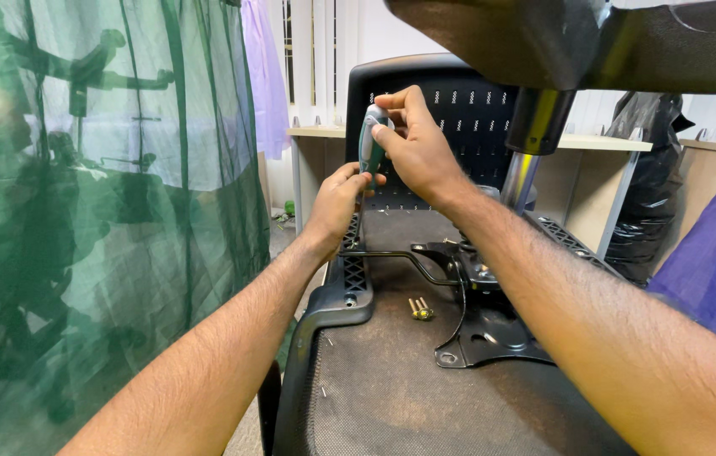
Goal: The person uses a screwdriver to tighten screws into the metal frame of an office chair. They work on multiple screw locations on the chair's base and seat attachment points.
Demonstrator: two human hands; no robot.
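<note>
The office chair lies inverted, its seat underside facing up, covered in dark woven fabric with staples showing. The black metal tilt mechanism sits on it, with at least 1 empty mounting hole visible; 2 brass-coloured bolts lie loose beside it, so fastening appears incomplete. The right hand has its grip clenched around the grey-green handle of a screwdriver, held upright over the black plastic armrest bracket. The left hand pinches the shaft below. The perforated backrest stands behind, gas cylinder polished.
</note>
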